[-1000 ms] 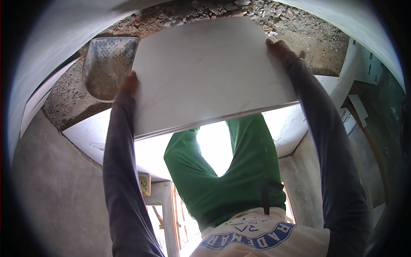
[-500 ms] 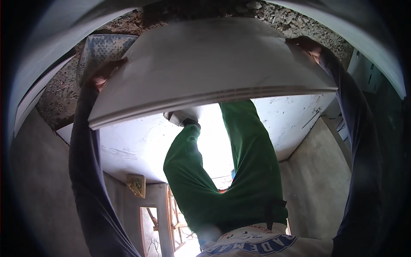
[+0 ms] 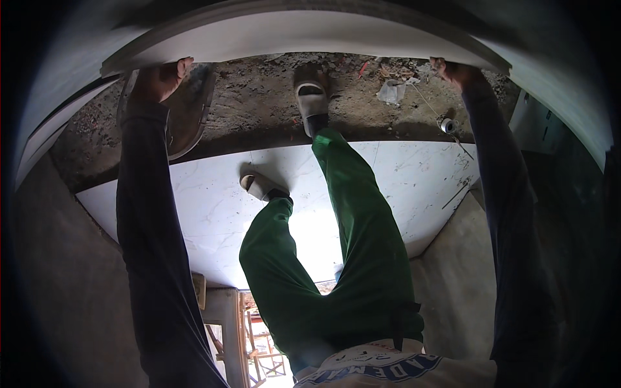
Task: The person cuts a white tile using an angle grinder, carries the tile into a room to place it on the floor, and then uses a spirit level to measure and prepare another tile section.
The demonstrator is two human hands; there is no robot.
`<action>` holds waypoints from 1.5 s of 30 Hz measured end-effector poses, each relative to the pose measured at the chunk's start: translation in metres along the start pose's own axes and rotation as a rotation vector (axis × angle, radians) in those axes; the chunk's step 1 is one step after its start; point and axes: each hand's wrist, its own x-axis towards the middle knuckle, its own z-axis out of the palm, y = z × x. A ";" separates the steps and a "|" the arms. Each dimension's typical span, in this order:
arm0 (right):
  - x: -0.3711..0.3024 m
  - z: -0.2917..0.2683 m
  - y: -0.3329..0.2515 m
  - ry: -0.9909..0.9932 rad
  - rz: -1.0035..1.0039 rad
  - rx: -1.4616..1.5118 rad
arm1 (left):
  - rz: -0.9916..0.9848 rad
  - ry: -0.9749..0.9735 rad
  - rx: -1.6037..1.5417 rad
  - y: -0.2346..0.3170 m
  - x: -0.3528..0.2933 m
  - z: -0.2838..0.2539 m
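Observation:
A large pale floor tile (image 3: 310, 35) spans the top of the view, held out in front of me at arms' length. Its long edge looks layered, so I cannot tell if it is one tile or two together. My left hand (image 3: 162, 79) grips its lower edge near the left end, fingers curled. Near the right end, my right hand (image 3: 458, 72) is closed on the same edge. Part of each hand is hidden behind the tile.
Rough, rubble-strewn ground (image 3: 252, 97) lies below the tile, meeting glossy white laid tiles (image 3: 200, 194). One sandalled foot (image 3: 312, 97) stands on each surface. A string spool (image 3: 447, 125), a plastic scrap (image 3: 391, 92) and a rimmed container (image 3: 194, 132) lie nearby. Grey walls (image 3: 58, 239) flank me.
The tile has swung up and away from me, from lying broadly across the view to near its top edge. Both hands stay on it. The rough ground and my forward foot are now uncovered.

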 end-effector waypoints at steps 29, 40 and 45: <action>-0.365 0.197 0.507 0.727 0.124 -0.991 | -0.502 0.441 0.653 -0.318 -0.574 0.066; -0.542 0.194 0.904 0.725 -0.432 -0.912 | -0.331 0.491 0.873 -0.127 -0.610 0.083; -0.568 0.235 0.970 1.135 0.171 -0.277 | -0.362 0.254 1.059 -0.146 -0.563 0.158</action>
